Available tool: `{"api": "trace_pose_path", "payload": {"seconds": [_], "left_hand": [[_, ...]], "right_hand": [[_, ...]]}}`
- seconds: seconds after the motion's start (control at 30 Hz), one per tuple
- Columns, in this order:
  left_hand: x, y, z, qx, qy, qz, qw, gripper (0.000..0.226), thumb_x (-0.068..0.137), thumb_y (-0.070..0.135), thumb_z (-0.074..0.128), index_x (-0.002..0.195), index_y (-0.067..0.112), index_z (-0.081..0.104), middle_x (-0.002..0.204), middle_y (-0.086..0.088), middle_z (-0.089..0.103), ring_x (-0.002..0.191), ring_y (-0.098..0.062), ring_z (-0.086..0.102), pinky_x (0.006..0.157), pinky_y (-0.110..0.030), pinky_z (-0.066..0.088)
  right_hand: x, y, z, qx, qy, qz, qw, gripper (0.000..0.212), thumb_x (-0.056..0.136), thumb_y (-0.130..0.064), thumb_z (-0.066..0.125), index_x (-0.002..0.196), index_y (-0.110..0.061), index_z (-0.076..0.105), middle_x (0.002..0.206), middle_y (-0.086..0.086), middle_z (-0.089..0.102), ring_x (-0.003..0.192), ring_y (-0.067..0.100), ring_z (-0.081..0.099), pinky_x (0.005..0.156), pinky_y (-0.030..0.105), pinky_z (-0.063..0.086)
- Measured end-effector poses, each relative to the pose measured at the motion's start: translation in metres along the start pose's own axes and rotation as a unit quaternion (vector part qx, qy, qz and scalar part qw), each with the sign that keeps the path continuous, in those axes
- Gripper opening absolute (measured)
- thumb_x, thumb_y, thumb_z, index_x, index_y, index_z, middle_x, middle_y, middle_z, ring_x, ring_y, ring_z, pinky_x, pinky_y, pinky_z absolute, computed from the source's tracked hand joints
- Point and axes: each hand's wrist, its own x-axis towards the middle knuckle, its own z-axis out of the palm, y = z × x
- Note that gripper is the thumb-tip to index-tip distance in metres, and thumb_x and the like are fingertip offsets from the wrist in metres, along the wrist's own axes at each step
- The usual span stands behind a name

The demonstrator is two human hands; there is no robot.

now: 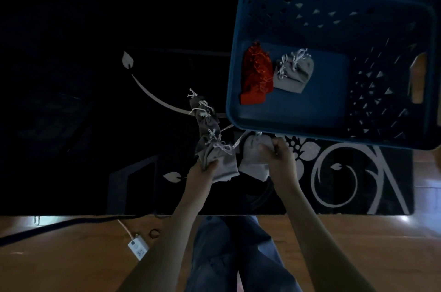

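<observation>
My left hand [207,167] grips a bunch of grey drawstring pouches [210,131] by their lower ends, and the bunch trails away over the dark rug with its white cords loose. Beside it, my right hand [278,151] pinches a single pale grey pouch [253,162] just below the near rim of a blue plastic basket [286,128]. Inside the basket lie a red pouch [256,76] and a grey pouch [294,72] side by side on its floor.
A black rug with white leaf and swirl patterns [334,172] covers the floor ahead. Near my legs, on the wooden floor [71,256], lie a white power strip [138,247] with its cable and a small dark ring [154,233]. Pale cushions run along the top edge.
</observation>
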Motion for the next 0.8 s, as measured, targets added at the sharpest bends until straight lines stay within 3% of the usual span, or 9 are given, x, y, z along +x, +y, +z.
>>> {"api": "trace_pose_path", "payload": {"seconds": [0.13,0.23,0.3,0.4,0.47,0.53,0.63,0.73,0.8], "left_hand": [[0.002,0.000,0.000,-0.026,0.013,0.002,1.000,0.023,0.095,0.024,0.056,0.114,0.014,0.063,0.101,-0.007,0.070,0.092,-0.019,0.066,0.077,-0.028,0.050],[0.001,0.002,0.005,-0.049,0.026,-0.008,0.998,0.018,0.095,0.022,0.057,0.111,0.017,0.063,0.100,-0.004,0.069,0.091,-0.015,0.065,0.072,-0.024,0.047],[0.000,0.003,0.008,-0.068,0.029,-0.011,0.997,0.014,0.094,0.021,0.057,0.107,0.021,0.064,0.100,-0.003,0.069,0.091,-0.014,0.065,0.073,-0.023,0.048],[-0.002,0.003,0.012,-0.036,0.021,-0.012,0.999,0.006,0.091,0.029,0.061,0.097,0.029,0.064,0.097,0.001,0.070,0.092,-0.013,0.065,0.072,-0.025,0.047],[-0.003,0.003,0.011,0.000,0.025,-0.029,0.999,0.016,0.091,0.034,0.061,0.103,0.024,0.065,0.097,0.000,0.069,0.091,-0.014,0.064,0.070,-0.025,0.047],[-0.003,0.004,0.008,0.028,0.026,-0.046,0.998,0.026,0.091,0.036,0.060,0.109,0.018,0.063,0.100,-0.005,0.068,0.092,-0.018,0.064,0.073,-0.028,0.049],[-0.009,0.006,-0.001,0.024,0.021,-0.036,0.999,0.027,0.092,0.031,0.059,0.115,0.017,0.062,0.103,-0.008,0.068,0.093,-0.020,0.065,0.080,-0.030,0.048],[-0.017,0.009,-0.012,0.014,0.018,-0.018,1.000,0.017,0.094,0.027,0.057,0.109,0.022,0.064,0.101,-0.004,0.069,0.092,-0.017,0.065,0.086,-0.034,0.049],[-0.021,0.013,-0.018,0.013,0.027,-0.014,0.999,0.009,0.097,0.022,0.053,0.095,0.025,0.061,0.097,-0.003,0.066,0.086,-0.015,0.062,0.086,-0.035,0.047]], "right_hand": [[-0.015,0.007,-0.020,0.250,-0.051,0.057,0.965,0.012,0.081,-0.015,0.067,0.082,-0.009,0.057,0.082,0.005,0.062,0.077,0.012,0.061,0.068,0.023,0.052],[-0.021,0.020,-0.023,0.312,-0.093,0.116,0.938,0.011,0.077,-0.014,0.064,0.082,-0.007,0.056,0.080,0.004,0.067,0.076,0.014,0.064,0.066,0.025,0.054],[-0.021,0.036,-0.016,0.297,-0.074,0.160,0.938,0.009,0.082,-0.006,0.063,0.086,-0.004,0.055,0.080,0.008,0.066,0.075,0.017,0.064,0.067,0.029,0.054],[-0.013,0.059,0.001,0.117,0.004,0.184,0.976,0.016,0.081,-0.013,0.068,0.083,-0.002,0.056,0.073,0.014,0.059,0.066,0.019,0.056,0.056,0.026,0.046],[-0.008,0.064,0.011,0.060,0.074,0.203,0.975,0.028,0.074,-0.018,0.072,0.084,0.000,0.054,0.071,0.009,0.052,0.058,0.012,0.047,0.047,0.020,0.038],[-0.005,0.061,0.019,0.034,0.105,0.201,0.973,0.041,0.062,-0.028,0.073,0.086,0.001,0.057,0.077,0.007,0.058,0.063,0.016,0.051,0.054,0.026,0.043],[-0.001,0.055,0.028,-0.031,0.073,0.194,0.978,0.037,0.050,-0.044,0.064,0.078,-0.019,0.066,0.087,0.009,0.065,0.081,0.026,0.061,0.074,0.039,0.054],[-0.009,0.031,0.027,0.055,-0.001,0.183,0.982,0.012,0.071,-0.020,0.070,0.078,-0.014,0.062,0.083,0.013,0.065,0.078,0.026,0.059,0.071,0.037,0.048],[-0.018,0.015,0.021,0.132,-0.056,0.171,0.975,0.013,0.077,-0.009,0.069,0.083,-0.010,0.057,0.084,0.015,0.062,0.078,0.026,0.057,0.070,0.038,0.046]]}}
